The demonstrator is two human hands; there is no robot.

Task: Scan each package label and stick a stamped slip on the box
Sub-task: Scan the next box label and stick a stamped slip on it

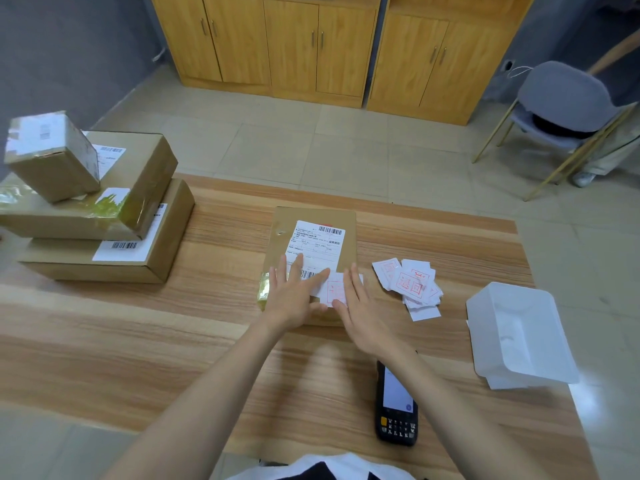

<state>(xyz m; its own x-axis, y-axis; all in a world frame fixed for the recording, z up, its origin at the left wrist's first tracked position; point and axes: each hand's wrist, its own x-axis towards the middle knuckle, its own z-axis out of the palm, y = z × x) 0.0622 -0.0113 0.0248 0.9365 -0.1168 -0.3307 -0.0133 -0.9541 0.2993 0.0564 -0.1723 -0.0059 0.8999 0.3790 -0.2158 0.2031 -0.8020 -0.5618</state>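
On the long wood-grain desk [207, 323] lies a flat brown cardboard box [348, 233] with a white shipping label [317, 242]. Both the left hand [294, 296] and right hand [356, 306] lie flat, fingers spread — pressing a small red-stamped white slip [334, 289] onto the box's near edge, gripping nothing.

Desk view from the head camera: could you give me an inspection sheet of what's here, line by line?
Surface: wood-grain table, mostly bare at the near left.
Job's things: flat cardboard box with shipping label; stamped slip on its near edge; pile of red-stamped slips; handheld scanner lying on the table; stack of boxes at the left.
Clutter: white plastic tray at the right edge.
Hands: left hand and right hand, both flat and open, pressing the slip.
Cables: a thin cord by the far wall, unclear.
Surroundings: wooden cabinets, grey chair, tiled floor.
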